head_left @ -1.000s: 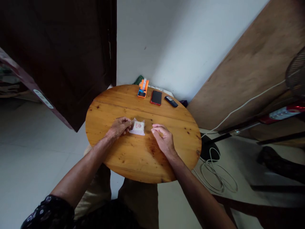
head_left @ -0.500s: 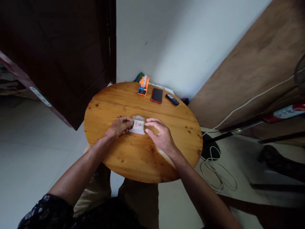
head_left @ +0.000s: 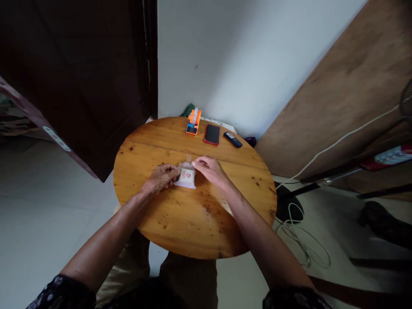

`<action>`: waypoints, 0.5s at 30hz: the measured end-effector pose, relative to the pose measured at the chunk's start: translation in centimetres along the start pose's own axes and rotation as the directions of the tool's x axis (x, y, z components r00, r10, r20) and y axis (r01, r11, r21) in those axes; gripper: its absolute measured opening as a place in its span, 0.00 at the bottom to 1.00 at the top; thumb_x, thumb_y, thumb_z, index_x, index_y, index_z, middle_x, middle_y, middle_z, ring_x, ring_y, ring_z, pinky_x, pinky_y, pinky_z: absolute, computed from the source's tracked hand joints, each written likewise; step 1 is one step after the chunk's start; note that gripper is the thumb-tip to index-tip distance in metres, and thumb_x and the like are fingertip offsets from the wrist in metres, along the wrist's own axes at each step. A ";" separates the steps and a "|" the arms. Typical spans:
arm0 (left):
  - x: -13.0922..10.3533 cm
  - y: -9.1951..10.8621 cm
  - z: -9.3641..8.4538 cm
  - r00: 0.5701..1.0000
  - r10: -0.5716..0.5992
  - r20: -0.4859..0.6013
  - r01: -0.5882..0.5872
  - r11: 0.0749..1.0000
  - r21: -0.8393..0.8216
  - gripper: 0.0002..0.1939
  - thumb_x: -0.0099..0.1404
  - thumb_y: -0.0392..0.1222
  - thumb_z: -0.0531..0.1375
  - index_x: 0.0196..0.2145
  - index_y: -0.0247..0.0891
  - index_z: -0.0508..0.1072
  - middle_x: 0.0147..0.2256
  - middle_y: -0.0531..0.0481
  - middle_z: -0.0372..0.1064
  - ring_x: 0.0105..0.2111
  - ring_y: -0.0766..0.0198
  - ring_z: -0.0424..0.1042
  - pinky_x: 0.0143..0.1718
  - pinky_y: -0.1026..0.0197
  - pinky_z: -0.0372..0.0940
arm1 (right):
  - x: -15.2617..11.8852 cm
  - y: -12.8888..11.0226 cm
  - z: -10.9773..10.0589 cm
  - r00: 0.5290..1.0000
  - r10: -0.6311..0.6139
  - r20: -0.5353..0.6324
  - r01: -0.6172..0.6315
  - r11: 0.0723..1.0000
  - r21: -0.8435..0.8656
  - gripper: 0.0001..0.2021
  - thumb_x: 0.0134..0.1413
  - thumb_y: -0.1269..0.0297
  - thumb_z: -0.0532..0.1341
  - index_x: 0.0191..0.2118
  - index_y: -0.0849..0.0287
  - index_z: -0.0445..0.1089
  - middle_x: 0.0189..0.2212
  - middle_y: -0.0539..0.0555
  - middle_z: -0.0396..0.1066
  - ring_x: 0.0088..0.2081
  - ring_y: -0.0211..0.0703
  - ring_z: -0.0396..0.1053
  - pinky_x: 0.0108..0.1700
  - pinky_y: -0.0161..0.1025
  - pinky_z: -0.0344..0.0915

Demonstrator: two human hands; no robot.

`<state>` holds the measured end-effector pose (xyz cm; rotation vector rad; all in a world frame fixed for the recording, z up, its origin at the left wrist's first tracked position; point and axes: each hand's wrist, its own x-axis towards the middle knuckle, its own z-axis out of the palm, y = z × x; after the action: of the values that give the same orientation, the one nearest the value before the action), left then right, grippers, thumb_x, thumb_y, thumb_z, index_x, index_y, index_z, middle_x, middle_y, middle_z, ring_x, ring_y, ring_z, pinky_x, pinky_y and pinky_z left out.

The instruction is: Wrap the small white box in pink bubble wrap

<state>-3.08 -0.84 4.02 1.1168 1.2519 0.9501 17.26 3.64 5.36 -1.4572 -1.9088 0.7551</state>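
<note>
A small, roughly square packet (head_left: 186, 175) in clear wrapping with red print lies on the round wooden table (head_left: 154, 146). My left hand (head_left: 162, 178) grips its left edge, thumb and fingers closed together. At the packet's far right corner, my right hand (head_left: 210, 169) has its thumb and index finger pinched on the wrapping's far flap (head_left: 186, 165). A thin, see-through strip (head_left: 188, 158) sticks up past that flap; whether it is tape or film I cannot tell. The near flap of the wrapping spreads flat on the wood.
Along the table's far edge are an orange and blue tape dispenser (head_left: 193, 122), a red-edged phone (head_left: 212, 134) and a dark handheld device (head_left: 232, 139). The wall (head_left: 225, 64) rises behind. A dark door (head_left: 96, 86) stands at left; a coiled white cable (head_left: 299, 240) lies on the floor at right.
My right hand has moved from beside the packet to its far corner, fingers closing. The far flap now looks folded inward, and the thin strip shows there. My left hand keeps its grip.
</note>
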 end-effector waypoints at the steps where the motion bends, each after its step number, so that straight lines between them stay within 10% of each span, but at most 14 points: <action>1: 0.0 0.1 0.0 1.000 -0.002 -0.003 0.002 1.000 0.000 0.09 0.60 0.41 0.61 0.25 0.36 0.68 0.18 0.58 0.64 0.13 0.75 0.56 0.13 0.70 0.48 | 0.4 0.0 0.2 1.000 0.023 0.008 -0.023 1.000 -0.017 0.16 0.54 0.49 0.60 0.29 0.58 0.73 0.25 0.50 0.71 0.30 0.40 0.67 0.34 0.38 0.60; 5: -0.3 0.4 0.2 1.000 -0.021 -0.007 0.021 1.000 0.008 0.07 0.58 0.41 0.62 0.27 0.36 0.69 0.17 0.58 0.63 0.12 0.76 0.54 0.13 0.70 0.47 | 1.7 0.2 1.3 0.995 0.101 0.003 -0.101 0.995 0.001 0.24 0.54 0.43 0.58 0.19 0.57 0.65 0.16 0.47 0.61 0.23 0.38 0.59 0.28 0.37 0.53; 15: -0.4 0.6 0.4 0.999 -0.012 -0.042 0.015 0.999 0.050 0.11 0.56 0.46 0.64 0.25 0.37 0.68 0.15 0.59 0.62 0.12 0.74 0.55 0.14 0.69 0.48 | 1.9 -0.2 2.0 0.993 -0.003 -0.114 0.058 0.875 0.480 0.11 0.44 0.55 0.66 0.29 0.57 0.73 0.29 0.51 0.74 0.34 0.42 0.69 0.40 0.40 0.65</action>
<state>-2.70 -1.17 4.67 1.1309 1.3220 0.9409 15.23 5.27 4.51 -1.1241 -1.5093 1.0270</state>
